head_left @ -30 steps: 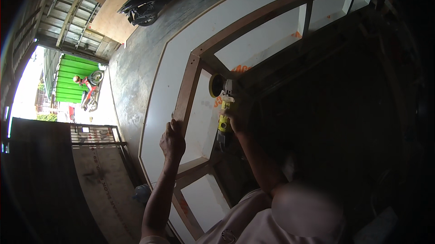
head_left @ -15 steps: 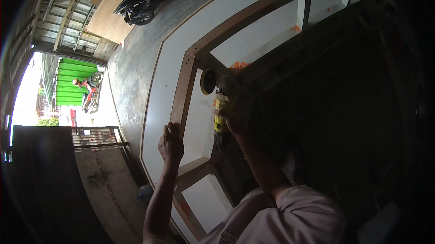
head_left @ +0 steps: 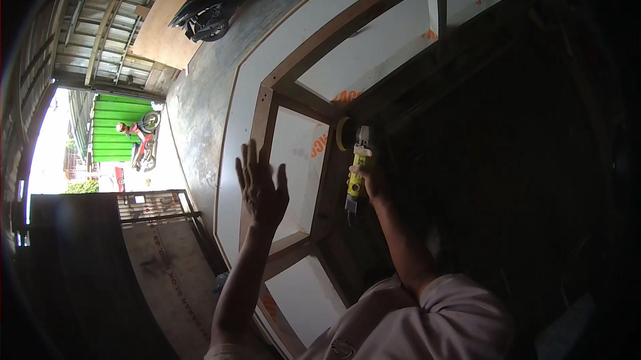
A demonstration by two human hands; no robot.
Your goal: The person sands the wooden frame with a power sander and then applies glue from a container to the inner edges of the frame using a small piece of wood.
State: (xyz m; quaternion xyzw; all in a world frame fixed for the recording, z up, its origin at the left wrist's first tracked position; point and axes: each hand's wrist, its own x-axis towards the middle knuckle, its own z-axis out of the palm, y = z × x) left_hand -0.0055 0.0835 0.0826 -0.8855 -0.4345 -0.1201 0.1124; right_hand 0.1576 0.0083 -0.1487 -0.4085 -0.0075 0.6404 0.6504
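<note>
My right hand [head_left: 375,183] is wrapped round the yellow body of an angle grinder [head_left: 359,171]. The tool stands upright in my grip, its round yellow-edged disc [head_left: 344,134] apart from the wood. My left hand [head_left: 262,190] is open, fingers stretched and thumb out, over the brown wooden rail [head_left: 266,113] of a large framed panel. Whether the palm touches the rail I cannot tell. White sheets [head_left: 294,159] fill the frame's bays, some with orange print. A cord hangs from the grinder's lower end and fades into the dark.
A dark motorbike [head_left: 210,13] stands on the concrete floor [head_left: 193,119] beyond the panel. Outside the doorway a red motorbike [head_left: 143,139] is parked by a green metal wall [head_left: 117,126]. At lower left stands a dark board [head_left: 73,260]. The right side is in deep shadow.
My left hand has gone from a closed fist on the rail to open with stretched fingers. My right hand has carried the grinder to the right, away from the rail.
</note>
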